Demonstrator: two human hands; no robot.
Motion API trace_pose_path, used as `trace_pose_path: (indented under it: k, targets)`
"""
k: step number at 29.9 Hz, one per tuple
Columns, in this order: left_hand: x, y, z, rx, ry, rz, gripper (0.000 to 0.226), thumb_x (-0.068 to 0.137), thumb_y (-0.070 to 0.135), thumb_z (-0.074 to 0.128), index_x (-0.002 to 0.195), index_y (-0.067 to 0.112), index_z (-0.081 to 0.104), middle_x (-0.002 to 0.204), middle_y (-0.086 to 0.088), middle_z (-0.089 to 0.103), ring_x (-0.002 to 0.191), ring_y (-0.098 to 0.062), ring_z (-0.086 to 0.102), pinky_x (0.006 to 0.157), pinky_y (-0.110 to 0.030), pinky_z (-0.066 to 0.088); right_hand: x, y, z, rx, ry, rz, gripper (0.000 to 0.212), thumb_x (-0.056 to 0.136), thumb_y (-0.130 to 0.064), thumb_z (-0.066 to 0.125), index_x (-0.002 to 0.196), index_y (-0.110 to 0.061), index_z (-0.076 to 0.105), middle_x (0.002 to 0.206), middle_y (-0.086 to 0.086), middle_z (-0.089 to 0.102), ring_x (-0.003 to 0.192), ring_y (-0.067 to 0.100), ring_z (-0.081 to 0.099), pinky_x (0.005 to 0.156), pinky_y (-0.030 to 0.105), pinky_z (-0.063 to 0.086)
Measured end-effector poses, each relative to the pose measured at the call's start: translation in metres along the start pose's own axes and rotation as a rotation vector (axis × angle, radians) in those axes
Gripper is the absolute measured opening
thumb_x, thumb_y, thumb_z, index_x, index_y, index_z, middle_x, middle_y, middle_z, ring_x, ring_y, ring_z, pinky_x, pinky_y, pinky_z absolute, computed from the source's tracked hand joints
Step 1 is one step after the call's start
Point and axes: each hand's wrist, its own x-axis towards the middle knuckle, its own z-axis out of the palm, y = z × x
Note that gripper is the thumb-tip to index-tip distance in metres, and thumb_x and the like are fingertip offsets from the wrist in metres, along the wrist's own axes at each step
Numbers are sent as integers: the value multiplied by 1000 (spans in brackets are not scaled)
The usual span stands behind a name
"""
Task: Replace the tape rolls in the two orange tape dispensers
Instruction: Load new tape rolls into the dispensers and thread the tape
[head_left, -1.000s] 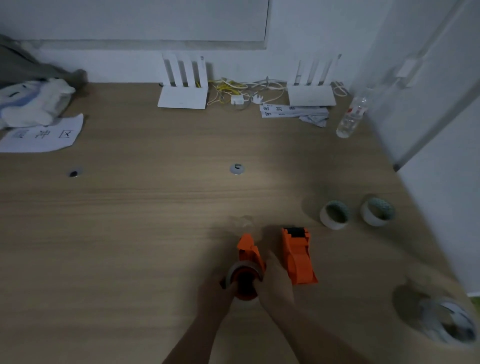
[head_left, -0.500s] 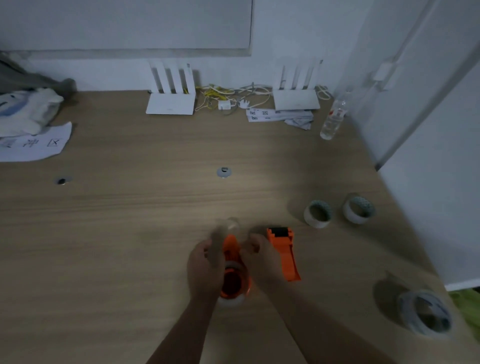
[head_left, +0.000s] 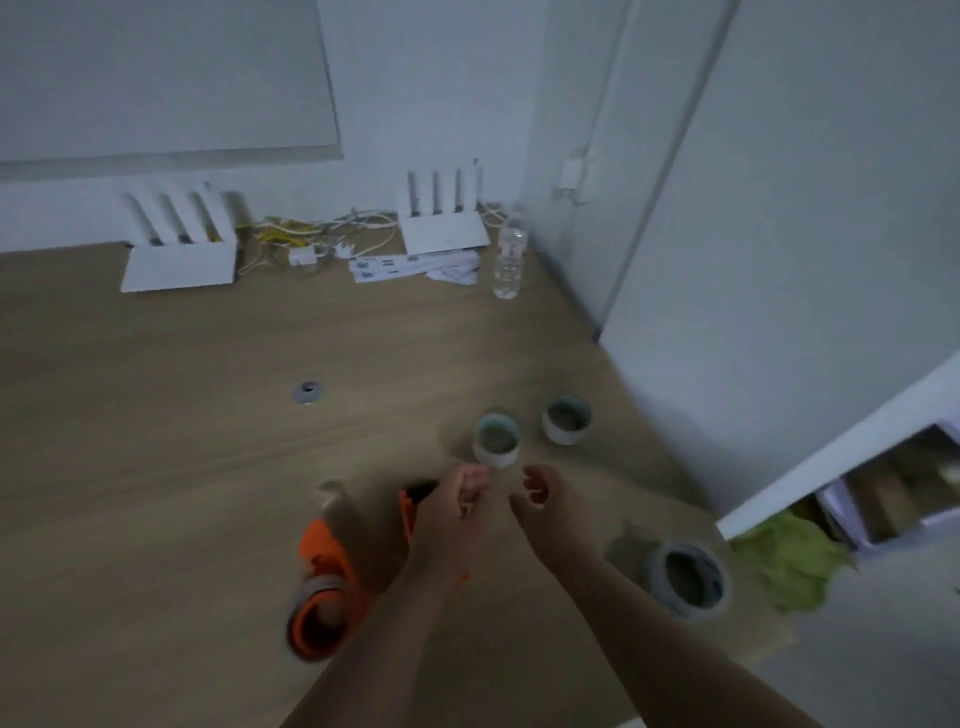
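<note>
I see a matt wood-grain table (head_left: 156, 467), two smooth orange plastic dispensers (head_left: 324, 592) (head_left: 408, 512), and a clear plastic bottle (head_left: 509, 260) upper right.

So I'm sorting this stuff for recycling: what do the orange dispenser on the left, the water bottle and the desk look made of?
The orange dispenser looks like moulded plastic: uniform bright colour, smooth matte faces. The bottle seems clear thin plastic, see-through with a label band. The desk shows pale wood grain with a flat matte finish, likely laminate or veneer; the picture cannot settle which.
</note>
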Motion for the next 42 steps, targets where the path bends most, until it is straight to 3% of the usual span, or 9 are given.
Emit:
trace_pose_path:
  k: [5, 11, 14, 17, 24, 29, 35, 38, 42]
  targets:
    - [3, 9, 58, 24, -134, -56, 25, 85, 20, 60, 107, 30, 57, 108, 0, 69, 100, -10, 64, 85, -25, 51, 5, 48, -56, 18, 91, 141, 46, 82, -26, 70, 125, -13, 59, 114, 7, 68, 98, 21, 64, 87, 32, 49]
    - [0, 13, 117, 56, -220, -108, 24, 87, 14, 56, 105, 31, 57, 104, 5, 67, 91, -6, 63, 69, -20, 44, 2, 99, -103, -15, 127, 283, 46, 86, -25, 67, 127, -7, 57, 122, 13, 65, 108, 27, 61, 90, 33, 45]
    - [-1, 10, 133, 99, -242, -91, 24, 84, 15, 59, 98, 35, 57, 101, 2, 70, 90, -7, 65, 78, -23, 50, -2, 118, -115, -105, 140, 356, 47, 86, -29, 64, 127, -8, 58, 124, 11, 64, 114, 27, 60, 87, 28, 43]
    - [-1, 7, 143, 157, -215, -87, 18, 86, 19, 60, 98, 33, 60, 94, 7, 70, 80, -1, 64, 71, -18, 47, -7, 131, -120, -261, 131, 414, 39, 86, -33, 58, 115, -8, 63, 114, 10, 68, 108, 26, 62, 76, 25, 40]
    - [-4, 1, 145, 202, -186, -74, 16, 87, 20, 62, 102, 26, 64, 87, 9, 70, 75, 2, 60, 68, -14, 43, 4, 163, -104, -293, 10, 449, 35, 77, -38, 62, 88, -7, 74, 90, 11, 73, 90, 27, 68, 72, 28, 46]
    - [-5, -10, 138, 217, -184, -109, 18, 87, 18, 59, 102, 28, 63, 85, 10, 67, 73, 0, 59, 67, -18, 44, 9, 171, -101, -232, 1, 477, 21, 80, -32, 62, 77, -11, 59, 79, 5, 57, 80, 25, 60, 66, 27, 35]
    - [-3, -25, 134, 210, -186, -165, 17, 78, 28, 56, 90, 38, 59, 82, 7, 71, 81, -11, 67, 79, -35, 53, 14, 179, -90, -179, 27, 506, 26, 78, -34, 69, 80, -12, 55, 82, 6, 58, 81, 24, 58, 69, 29, 37]
    - [-1, -29, 131, 215, -191, -173, 18, 74, 35, 53, 88, 45, 58, 82, 7, 71, 82, -12, 68, 78, -36, 53, 9, 178, -88, -158, 101, 505, 33, 79, -35, 69, 92, -6, 62, 87, 8, 62, 92, 29, 64, 70, 30, 39]
    - [2, -19, 126, 204, -216, -158, 13, 77, 33, 55, 86, 42, 60, 89, 7, 73, 85, -10, 68, 80, -35, 54, 6, 160, -91, -111, 217, 422, 25, 78, -29, 66, 84, -6, 58, 80, 7, 59, 79, 29, 59, 67, 31, 38]
